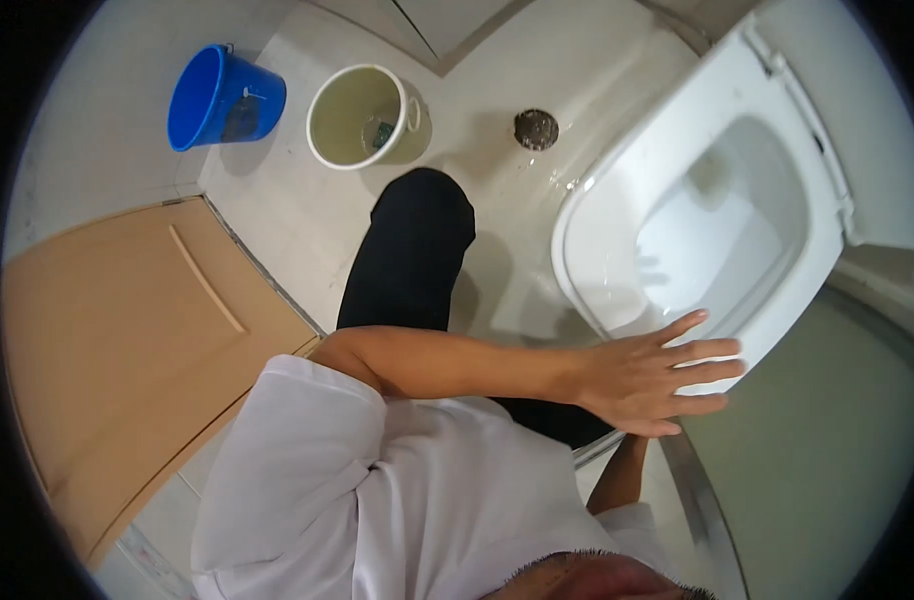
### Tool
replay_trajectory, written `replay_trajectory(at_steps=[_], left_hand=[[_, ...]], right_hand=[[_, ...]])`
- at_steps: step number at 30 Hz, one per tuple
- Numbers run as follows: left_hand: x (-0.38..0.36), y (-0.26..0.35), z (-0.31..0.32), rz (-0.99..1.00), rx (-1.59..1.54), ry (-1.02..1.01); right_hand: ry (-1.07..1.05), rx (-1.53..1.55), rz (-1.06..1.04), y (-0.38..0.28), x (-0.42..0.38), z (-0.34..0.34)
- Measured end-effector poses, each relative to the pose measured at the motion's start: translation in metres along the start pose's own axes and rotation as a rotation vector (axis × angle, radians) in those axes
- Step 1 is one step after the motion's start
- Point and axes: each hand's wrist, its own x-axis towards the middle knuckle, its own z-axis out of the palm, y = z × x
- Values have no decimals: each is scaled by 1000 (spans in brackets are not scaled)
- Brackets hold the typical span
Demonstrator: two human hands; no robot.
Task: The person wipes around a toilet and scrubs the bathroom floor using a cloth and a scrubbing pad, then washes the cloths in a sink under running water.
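My left hand (657, 378) reaches across my body with its fingers spread, its back toward me. It overlaps the lower rim of a white toilet (602, 235) in this view, and nothing shows between the fingers. The toilet has an open bowl with a faint hand-shaped shadow or reflection inside. Below my left hand, my right forearm comes up from its sleeve, and the right hand itself is hidden behind the left.
A floor drain (536, 130) lies left of the toilet. Further left stand a white bucket (342, 120) with a dark item inside and a blue bucket (247, 105). A tan door (137, 340) is at the left, a greenish glass panel (827, 440) at the right. My knee juts forward.
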Motion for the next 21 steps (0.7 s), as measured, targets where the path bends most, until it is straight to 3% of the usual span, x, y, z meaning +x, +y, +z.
replay_trajectory(at_steps=[1,2,4,6,7,8,9,10,12,13,14,16,21], left_hand=[[-5,4,93,-37,6,-56],[-14,5,88,-30,4,-46],[-24,-1,57,-50,21,-97],[-26,3,18,-114,52,-151],[-23,4,-11,-168,114,-219],[-19,8,-39,-193,141,-214],[-24,11,-59,-225,155,-201],[-31,17,-78,-292,193,-179],[-38,33,-117,-473,318,-392],[-34,47,-143,-570,409,-559],[-28,63,-171,-561,411,-554],[-21,95,-216,-755,413,-604],[-29,141,-295,-814,443,-380]], right_hand=[[-47,180,-46,55,-23,6],[-91,355,-107,60,-45,-6],[-267,606,-114,48,-88,-37],[-549,47,244,56,-129,-55],[-521,478,60,-15,-126,-112],[-643,644,249,-37,-135,-144],[-613,522,86,-68,-139,-173],[-588,352,-116,-36,-158,-175],[-546,335,698,-123,-162,-228],[-535,337,692,-158,-161,-258],[-480,360,753,-189,-164,-286],[-420,378,807,-248,-166,-340],[-371,603,1150,-393,-142,-432]])
